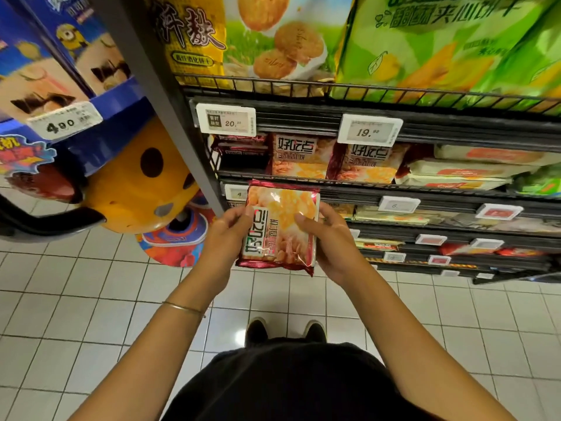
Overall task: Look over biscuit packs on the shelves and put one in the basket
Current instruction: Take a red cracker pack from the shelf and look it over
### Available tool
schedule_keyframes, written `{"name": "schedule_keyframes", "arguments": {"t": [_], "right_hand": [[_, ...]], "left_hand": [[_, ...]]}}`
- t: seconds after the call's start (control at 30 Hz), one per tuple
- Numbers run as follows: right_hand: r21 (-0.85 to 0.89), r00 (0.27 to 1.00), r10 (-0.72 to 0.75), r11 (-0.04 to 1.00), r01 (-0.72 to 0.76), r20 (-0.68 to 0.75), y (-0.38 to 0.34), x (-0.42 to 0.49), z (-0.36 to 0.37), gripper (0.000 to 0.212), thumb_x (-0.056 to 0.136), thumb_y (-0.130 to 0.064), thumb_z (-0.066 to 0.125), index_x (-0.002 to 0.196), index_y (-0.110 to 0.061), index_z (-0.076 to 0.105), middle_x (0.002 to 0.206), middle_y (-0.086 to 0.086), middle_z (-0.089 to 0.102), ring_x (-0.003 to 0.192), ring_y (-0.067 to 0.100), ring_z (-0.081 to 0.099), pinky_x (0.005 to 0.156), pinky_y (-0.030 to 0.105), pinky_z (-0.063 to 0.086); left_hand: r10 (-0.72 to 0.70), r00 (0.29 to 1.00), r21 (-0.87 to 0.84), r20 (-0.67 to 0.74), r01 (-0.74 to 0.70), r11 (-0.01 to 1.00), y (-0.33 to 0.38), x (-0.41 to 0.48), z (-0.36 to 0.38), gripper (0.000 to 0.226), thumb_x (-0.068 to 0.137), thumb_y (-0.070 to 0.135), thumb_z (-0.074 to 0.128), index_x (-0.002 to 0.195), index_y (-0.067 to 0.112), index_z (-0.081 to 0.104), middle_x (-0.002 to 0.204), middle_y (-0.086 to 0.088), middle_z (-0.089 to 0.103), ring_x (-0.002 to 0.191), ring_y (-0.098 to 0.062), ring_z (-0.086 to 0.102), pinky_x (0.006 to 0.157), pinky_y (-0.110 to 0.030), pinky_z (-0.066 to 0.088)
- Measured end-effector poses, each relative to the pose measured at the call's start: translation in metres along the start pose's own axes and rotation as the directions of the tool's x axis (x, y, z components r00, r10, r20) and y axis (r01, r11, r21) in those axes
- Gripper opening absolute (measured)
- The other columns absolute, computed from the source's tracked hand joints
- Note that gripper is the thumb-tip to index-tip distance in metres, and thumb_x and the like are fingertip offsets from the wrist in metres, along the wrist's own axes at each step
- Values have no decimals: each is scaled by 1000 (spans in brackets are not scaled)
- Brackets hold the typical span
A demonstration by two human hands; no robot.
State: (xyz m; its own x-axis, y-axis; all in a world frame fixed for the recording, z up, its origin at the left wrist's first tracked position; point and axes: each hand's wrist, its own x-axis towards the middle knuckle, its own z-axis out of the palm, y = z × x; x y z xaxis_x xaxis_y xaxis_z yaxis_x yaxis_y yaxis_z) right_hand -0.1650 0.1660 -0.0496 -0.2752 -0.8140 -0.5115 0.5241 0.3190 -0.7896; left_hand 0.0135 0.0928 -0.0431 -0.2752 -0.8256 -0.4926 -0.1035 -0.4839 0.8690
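- The white tiled floor (91,299) fills the lower half of the view, with the person's two dark shoes (256,331) planted on it.
- Dark wire shelves (425,129) rise on the right, stacked in several tiers and full of packets.
- On the top tier stand a big green bag (440,47) and a yellow bag (243,34) printed with round biscuits.
- A yellow display figure (133,192) with dark spots stands left of the shelf post.
- The biscuit pack (280,226), glossy with red crimped ends, is held up in front of the lower tiers, turned so that its print runs sideways.
- The left hand (226,235) grips the pack's left edge, thumb on the front and fingers behind.
- The right hand (331,244) grips the right edge the same way, its thumb lying further in across the front. The pack sits between the two hands, which are apart.
- Two matching packs (299,159) stand upright on the tier just above the held one.
- White price tags (226,119) are clipped to the shelf rails.
- A thin bangle (183,307) circles the left wrist.
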Motion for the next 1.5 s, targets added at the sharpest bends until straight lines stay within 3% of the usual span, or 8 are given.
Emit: {"name": "schedule_keyframes", "arguments": {"t": [0.13,0.3,0.43,0.57,0.83,1.07,1.33,1.5], "right_hand": [[261,999,-5,965,18,-50,5,-12,7,42,97,-3,65,137,-4,54,125,18,73,112,37,73,95,57,59],[335,999,-41,941,51,-35,25,-18,25,52,94,8,61,144,1,47,134,25,66,119,40,68,93,50,60],[231,996,-73,969,84,-57,31,-25,21,58,88,-15,75,140,-2,51,126,16,70,112,31,72,87,44,60],[85,996,-81,993,84,-49,31,-32,11,23,99,-35,66,109,-15,59,100,0,75,96,20,74,81,38,61],[-391,936,-347,855,340,56,32,-43,11,44,87,5,78,119,-16,57,116,0,74,112,17,71,83,32,60],[-446,881,-470,779,442,52,26,-42,22,46,83,17,74,118,0,50,105,-22,71,104,-2,69,74,17,58],[-346,890,-443,822,453,110,12,-53,29,40,90,-22,72,125,-9,57,121,6,70,117,19,67,92,32,57],[-423,910,-406,813,400,80,2,-58,31,21,95,-37,59,102,-18,65,90,-2,70,87,16,69,76,36,57]], "left_hand": [[-101,984,-272,143,138,952,-6,-15,-13,60,94,44,61,143,8,57,131,-16,72,126,-38,66,107,-58,52],[14,979,-325,204,54,944,-20,-14,-22,55,92,26,62,144,9,56,134,-15,70,120,-34,70,101,-52,58],[26,982,-311,188,34,950,-18,-9,-33,48,92,28,63,138,14,61,128,-12,74,115,-28,73,95,-47,61],[39,980,-245,195,10,970,-10,-9,-43,36,100,27,57,135,18,64,131,-7,73,124,-30,68,108,-58,51],[334,881,-130,334,-308,942,1,-1,-66,47,103,13,57,148,24,55,137,-3,69,132,-21,63,107,-39,54],[417,791,-20,448,-458,889,12,-1,-73,56,101,26,64,152,44,48,145,14,61,136,-2,54,95,-10,49],[409,831,-164,376,-375,913,10,-1,-77,59,109,11,52,161,33,35,150,-5,58,143,-23,52,108,-36,52],[324,896,-71,303,-317,946,15,-8,-73,31,105,37,56,135,42,62,132,3,72,122,-17,69,86,-31,62]]}}
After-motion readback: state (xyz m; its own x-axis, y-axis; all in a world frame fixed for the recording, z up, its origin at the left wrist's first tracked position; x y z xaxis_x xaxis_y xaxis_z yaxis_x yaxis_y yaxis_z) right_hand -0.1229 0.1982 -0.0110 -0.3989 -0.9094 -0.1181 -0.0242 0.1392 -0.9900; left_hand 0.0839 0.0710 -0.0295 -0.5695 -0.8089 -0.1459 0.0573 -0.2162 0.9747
